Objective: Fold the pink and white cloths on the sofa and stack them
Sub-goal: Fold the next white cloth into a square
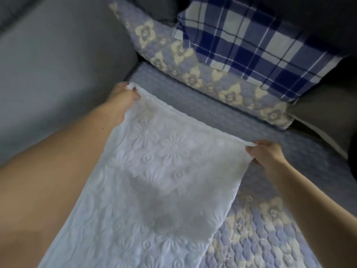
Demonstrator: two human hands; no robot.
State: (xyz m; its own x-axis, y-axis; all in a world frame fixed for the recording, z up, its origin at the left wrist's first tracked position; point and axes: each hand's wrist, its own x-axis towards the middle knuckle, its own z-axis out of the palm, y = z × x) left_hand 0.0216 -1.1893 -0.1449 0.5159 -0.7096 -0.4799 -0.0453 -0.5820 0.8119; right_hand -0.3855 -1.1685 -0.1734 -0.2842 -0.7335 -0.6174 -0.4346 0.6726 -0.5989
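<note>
A white cloth (154, 180) with an embossed flower pattern stretches from the near edge of the view toward the sofa back. My left hand (124, 94) pinches its far left corner beside the grey armrest. My right hand (264, 153) pinches its far right corner. The far edge runs taut between both hands above the sofa seat (193, 97). No pink cloth is in view.
A grey sofa armrest (63, 78) rises on the left. A blue quilted cover with cream flowers (270, 229) lies over the seat and back. A blue and white plaid cushion (257, 47) leans against the back, with dark cushions (324, 117) at the right.
</note>
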